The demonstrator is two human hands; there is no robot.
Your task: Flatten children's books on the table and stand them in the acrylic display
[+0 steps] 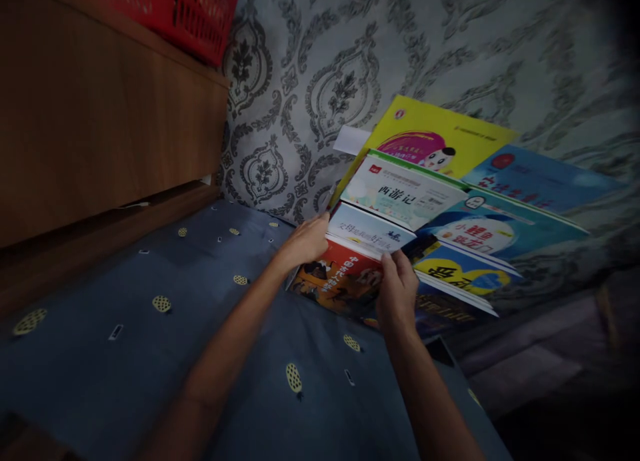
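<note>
Picture books with bright covers stand in two stepped columns against the patterned wall. My left hand (pixel 311 238) is closed at the left edge of a pale book (pixel 367 229) in the left column. The thumb of my right hand (pixel 399 288) presses by that book's lower right corner, with the fingers curled down at its side. In front of the pale book is an orange-red book (pixel 335 278); behind it rise a white-green book (pixel 400 191) and a tall yellow book (pixel 440 128). Most of my left fingertips are hidden.
The right column holds a blue book (pixel 545 174), a teal book (pixel 480 231), a yellow-blue book (pixel 463 274) and a dark book (pixel 450 311). A dark blue pineapple-print cloth (pixel 210 341) lies below. At left stand a wooden cabinet (pixel 110 114) and a red basket (pixel 200 21).
</note>
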